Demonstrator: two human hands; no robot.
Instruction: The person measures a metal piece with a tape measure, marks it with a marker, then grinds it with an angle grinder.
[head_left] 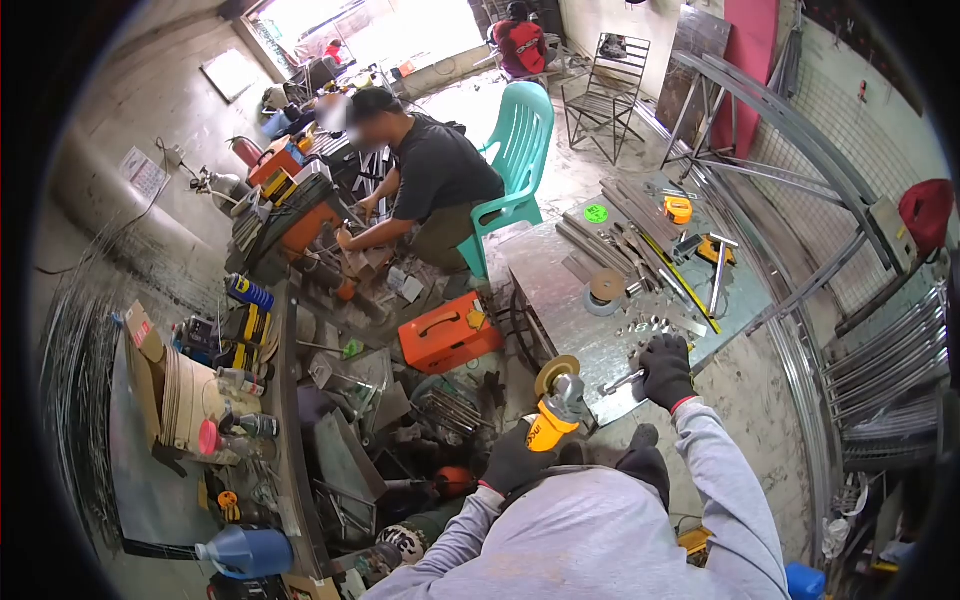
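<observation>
My left hand, in a dark glove, is wrapped round the yellow body of an angle grinder, with its brown disc beside the near left corner of the metal table. My right hand, also gloved, is closed at the table's near edge. From its fingers a small metal piece points left toward the grinder. Several small metal parts lie just beyond that hand. Whether the disc touches anything cannot be made out.
On the table lie metal bars, spare discs, a tape measure and a yellow rule. An orange toolbox stands on the floor. A person crouches by a green chair.
</observation>
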